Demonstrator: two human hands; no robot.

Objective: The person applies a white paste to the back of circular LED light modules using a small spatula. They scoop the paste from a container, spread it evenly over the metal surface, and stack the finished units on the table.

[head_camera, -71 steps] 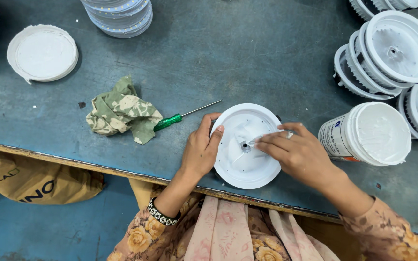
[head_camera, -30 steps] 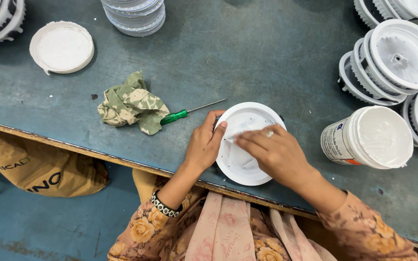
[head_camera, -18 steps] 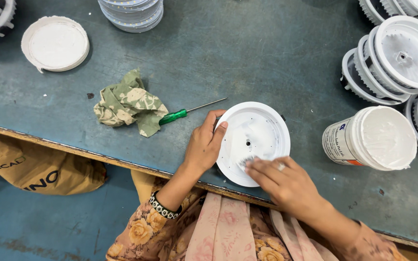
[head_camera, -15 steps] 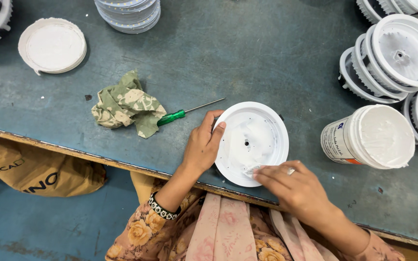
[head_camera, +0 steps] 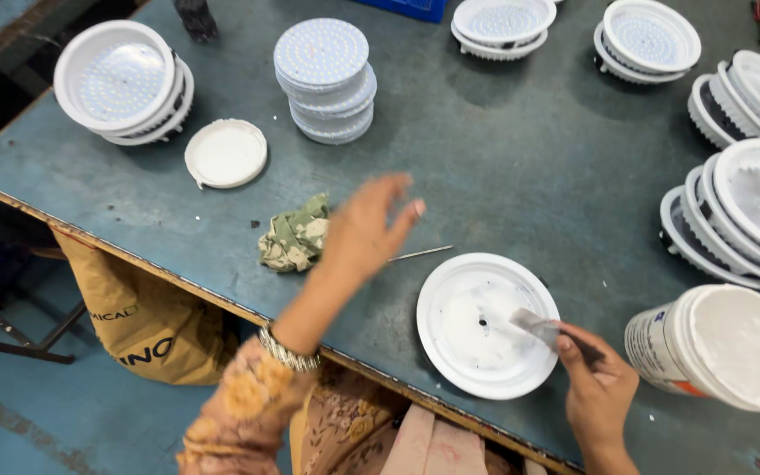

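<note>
A small flat spreader [head_camera: 534, 325] was pinched in the right hand [head_camera: 597, 387], tip on the white round housing [head_camera: 488, 325] near table edge. Left hand [head_camera: 367, 230] was raised, fingers spread, empty, above the crumpled rag [head_camera: 295, 239].

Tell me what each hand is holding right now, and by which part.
The right hand pinches a small flat spreader by its near end, its blade over the white round housing. The left hand is raised, fingers spread, holding nothing.
</note>
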